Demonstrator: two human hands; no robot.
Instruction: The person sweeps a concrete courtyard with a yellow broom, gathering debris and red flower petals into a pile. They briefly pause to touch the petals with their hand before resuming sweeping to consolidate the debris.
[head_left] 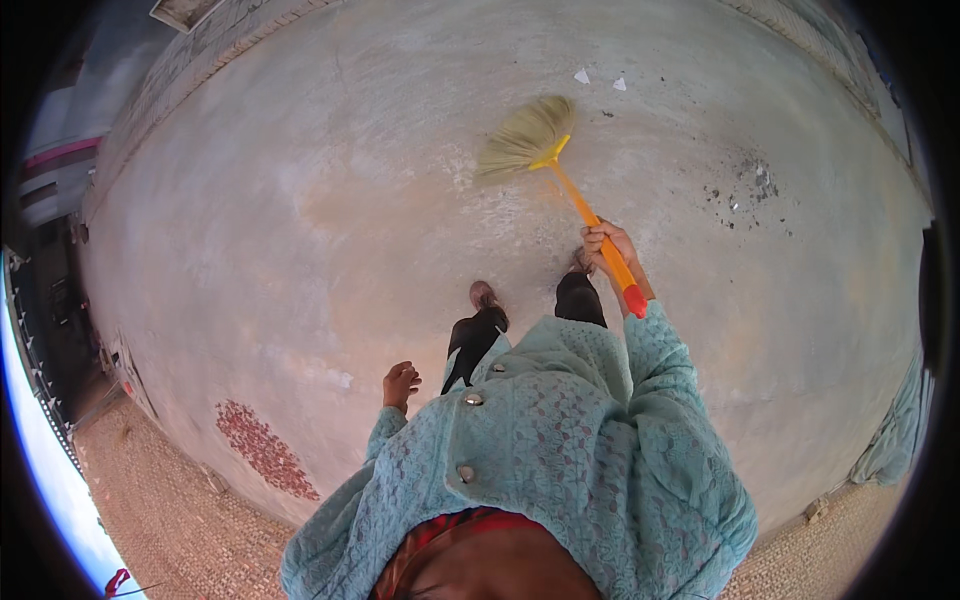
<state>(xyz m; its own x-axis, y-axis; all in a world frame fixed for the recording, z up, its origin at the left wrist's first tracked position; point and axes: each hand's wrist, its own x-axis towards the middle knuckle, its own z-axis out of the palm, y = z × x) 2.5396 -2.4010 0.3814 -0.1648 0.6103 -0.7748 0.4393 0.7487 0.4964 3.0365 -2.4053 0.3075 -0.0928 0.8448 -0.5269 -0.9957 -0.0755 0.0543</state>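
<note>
My right hand [609,245] is wrapped round the orange handle of a broom [580,200]. The handle ends in a red cap near my wrist. A yellow collar joins it to a fan of pale straw bristles, which spreads over the concrete floor ahead of my feet. My left hand [401,385] hangs beside my left leg, away from the broom. Its fingers are loosely bent and a little apart, and nothing shows in them. Dark debris [757,182] lies scattered to the right of the broom.
Two white scraps [601,79] lie beyond the bristles. On the left, small reddish pieces [264,449] are spread in a patch. A low wall edge [210,68] curves along the far side. Grey-green cloth [893,435] hangs at the right edge.
</note>
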